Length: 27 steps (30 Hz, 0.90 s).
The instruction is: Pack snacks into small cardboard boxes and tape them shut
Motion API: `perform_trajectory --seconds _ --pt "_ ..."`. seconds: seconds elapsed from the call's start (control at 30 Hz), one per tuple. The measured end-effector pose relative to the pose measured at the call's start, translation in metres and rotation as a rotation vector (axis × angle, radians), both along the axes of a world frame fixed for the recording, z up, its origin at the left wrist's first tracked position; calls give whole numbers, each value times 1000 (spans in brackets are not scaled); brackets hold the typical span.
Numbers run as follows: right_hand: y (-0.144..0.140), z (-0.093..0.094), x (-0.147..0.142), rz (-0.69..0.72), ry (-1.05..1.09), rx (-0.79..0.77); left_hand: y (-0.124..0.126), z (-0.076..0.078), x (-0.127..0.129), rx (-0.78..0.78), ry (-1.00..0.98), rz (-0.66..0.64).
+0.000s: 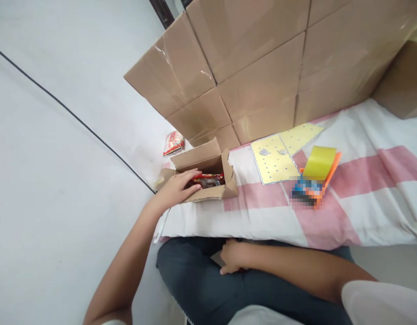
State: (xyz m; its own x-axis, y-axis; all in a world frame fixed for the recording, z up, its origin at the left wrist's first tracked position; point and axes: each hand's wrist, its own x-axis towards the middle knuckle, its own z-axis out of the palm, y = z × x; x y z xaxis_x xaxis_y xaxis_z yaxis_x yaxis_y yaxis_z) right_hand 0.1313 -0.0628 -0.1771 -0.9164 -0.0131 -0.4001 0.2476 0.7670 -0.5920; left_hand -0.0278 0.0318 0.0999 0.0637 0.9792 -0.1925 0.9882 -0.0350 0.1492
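Observation:
My left hand [178,187] lies over the left side of a small open cardboard box [230,180], its fingers stretched out and apart above the inside. Red and dark packets [211,179] lie in the box, partly under my fingertips; I cannot tell whether the fingers touch them. Down on my lap, my right hand [233,256] is closed. A greyish flat corner [217,258] sticks out beside its fingers, and what it belongs to is hidden. Behind the box, against the wall, lies a red and cream packet [173,142].
Taped cardboard boxes [259,85] stand stacked along the back. Yellow dotted paper sheets [274,160] lie on the pink and white cloth [266,212], near a yellow and orange item [319,163] that is partly blurred. Another carton [403,83] sits at the right. A white wall [59,180] bounds the left.

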Motion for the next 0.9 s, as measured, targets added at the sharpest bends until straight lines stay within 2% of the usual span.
perform_trajectory --seconds 0.13,0.23,0.33,0.43,0.53,0.63,0.7,0.77,0.83,0.87,0.9 --pt "1 7 -1 9 -37 78 15 -11 17 -63 112 25" --pt "2 14 -1 27 -55 95 22 -8 21 -95 190 26" --pt "7 22 2 81 -89 121 16 2 15 -182 88 21" --pt "13 35 9 150 -30 185 -5 17 6 -289 -124 44" --pt "14 61 22 238 234 229 -40 24 0 -241 -206 56" --pt "13 105 41 227 795 133 -82 12 -9 -8 -135 82" --pt "22 137 57 21 1213 94 -106 -8 -19 245 -52 201" --pt "44 164 74 -315 1504 110 -122 -34 -29 441 -65 344" --pt "79 180 87 -747 1691 52 -128 -59 -34 530 -193 429" --pt "98 183 92 -971 1716 18 -128 -70 -35 565 -272 448" --pt "117 183 94 -1120 1697 -21 -125 -80 -33 614 -346 457"
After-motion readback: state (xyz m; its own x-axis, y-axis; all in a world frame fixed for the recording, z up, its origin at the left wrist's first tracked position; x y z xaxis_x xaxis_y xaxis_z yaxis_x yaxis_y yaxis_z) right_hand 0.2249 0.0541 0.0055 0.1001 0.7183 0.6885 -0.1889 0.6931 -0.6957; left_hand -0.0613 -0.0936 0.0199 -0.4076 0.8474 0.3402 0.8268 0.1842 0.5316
